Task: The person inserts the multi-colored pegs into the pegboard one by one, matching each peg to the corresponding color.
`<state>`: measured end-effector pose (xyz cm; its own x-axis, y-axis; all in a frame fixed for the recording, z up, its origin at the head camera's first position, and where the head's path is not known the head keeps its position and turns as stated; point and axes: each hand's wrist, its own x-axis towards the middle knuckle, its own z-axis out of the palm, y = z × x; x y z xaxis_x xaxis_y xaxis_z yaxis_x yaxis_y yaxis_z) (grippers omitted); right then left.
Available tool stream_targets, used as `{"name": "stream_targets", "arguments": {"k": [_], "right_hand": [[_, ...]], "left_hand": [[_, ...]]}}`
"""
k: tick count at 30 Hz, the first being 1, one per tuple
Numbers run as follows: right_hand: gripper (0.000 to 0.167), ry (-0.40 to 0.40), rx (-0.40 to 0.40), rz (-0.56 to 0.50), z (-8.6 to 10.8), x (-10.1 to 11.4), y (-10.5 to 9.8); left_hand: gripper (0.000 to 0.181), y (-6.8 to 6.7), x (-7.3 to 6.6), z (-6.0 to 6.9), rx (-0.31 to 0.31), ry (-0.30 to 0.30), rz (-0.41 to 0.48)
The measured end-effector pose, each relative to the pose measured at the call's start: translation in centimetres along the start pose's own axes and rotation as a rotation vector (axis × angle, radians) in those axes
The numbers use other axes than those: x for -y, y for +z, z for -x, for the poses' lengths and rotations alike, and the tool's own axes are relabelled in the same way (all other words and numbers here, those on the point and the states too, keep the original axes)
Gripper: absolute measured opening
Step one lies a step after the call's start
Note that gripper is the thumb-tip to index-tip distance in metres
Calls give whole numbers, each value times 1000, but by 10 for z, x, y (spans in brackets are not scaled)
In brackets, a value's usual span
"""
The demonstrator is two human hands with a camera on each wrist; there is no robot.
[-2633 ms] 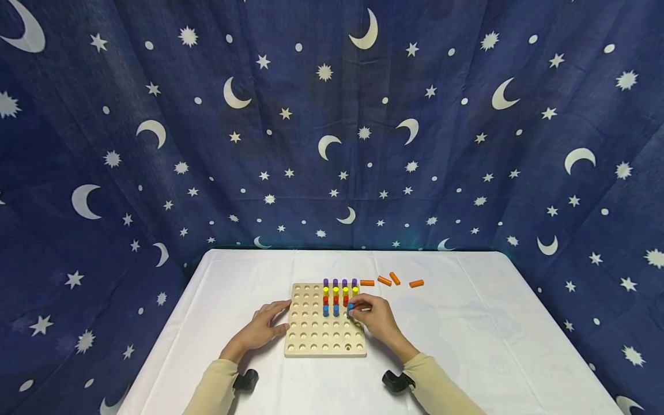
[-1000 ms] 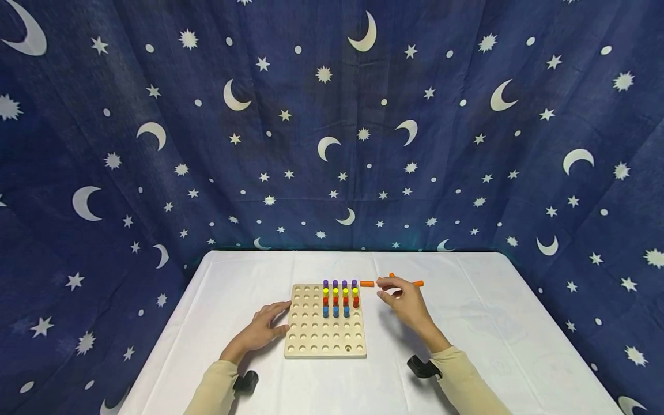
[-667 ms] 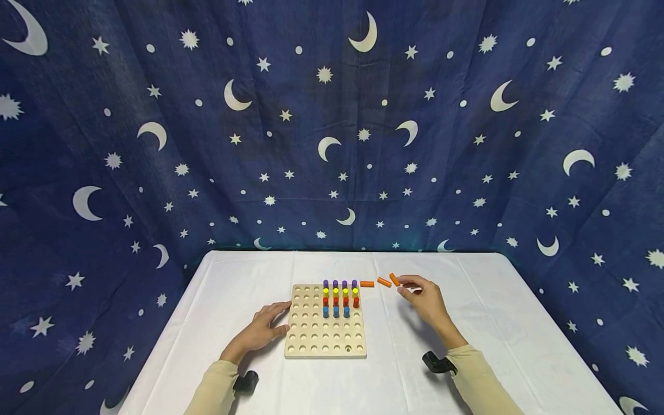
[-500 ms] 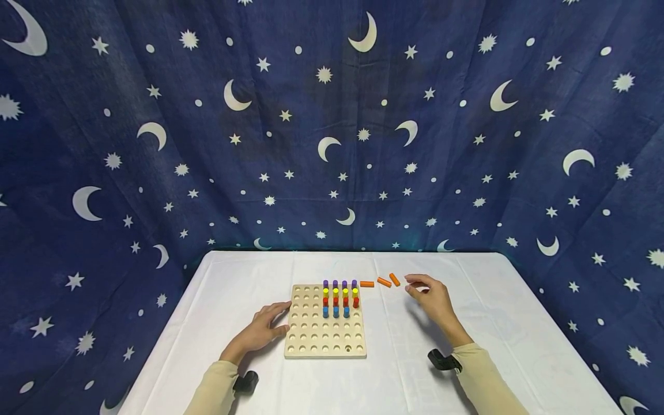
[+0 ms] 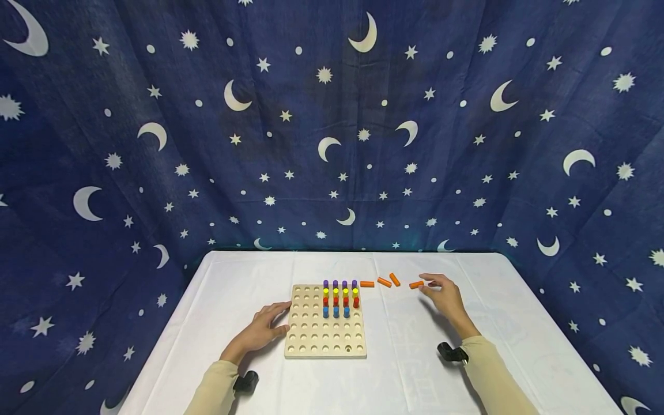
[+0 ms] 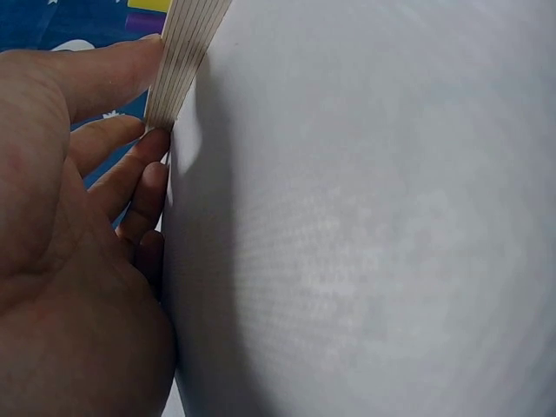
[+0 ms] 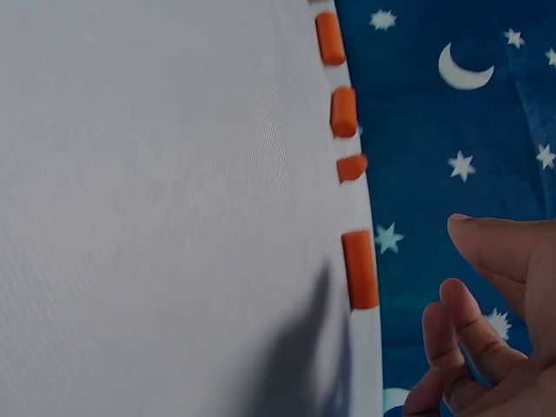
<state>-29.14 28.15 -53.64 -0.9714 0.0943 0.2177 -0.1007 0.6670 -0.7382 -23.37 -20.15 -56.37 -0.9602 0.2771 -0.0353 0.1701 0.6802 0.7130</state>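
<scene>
A wooden pegboard lies on the table, with rows of purple pegs, yellow pegs, red pegs and three blue pegs standing in it. My left hand rests at the board's left side, its thumb and fingertips touching the edge. Over on the right, my right hand hovers beside the rightmost orange peg, thumb and fingers apart. In the right wrist view nothing sits between those fingers, and that orange peg lies to their left.
Three more orange pegs, a left one, a middle one and a tilted one, lie beyond the board's far right corner. White cloth covers the table; a blue star-and-moon curtain hangs behind it.
The blue peg my right hand held now stands third in the blue row. That hand let go and moved right, past the orange pegs to the rightmost one. My left hand stayed put.
</scene>
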Motion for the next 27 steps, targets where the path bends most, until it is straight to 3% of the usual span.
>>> {"name": "stream_targets", "arguments": {"k": [13, 27], "right_hand": [[40, 33, 85, 40, -18, -19, 0], [36, 99, 145, 66, -27, -23, 8]], "left_hand": [[61, 0, 1, -1, 10, -17, -6], [61, -1, 0, 0, 9, -13, -2]]}}
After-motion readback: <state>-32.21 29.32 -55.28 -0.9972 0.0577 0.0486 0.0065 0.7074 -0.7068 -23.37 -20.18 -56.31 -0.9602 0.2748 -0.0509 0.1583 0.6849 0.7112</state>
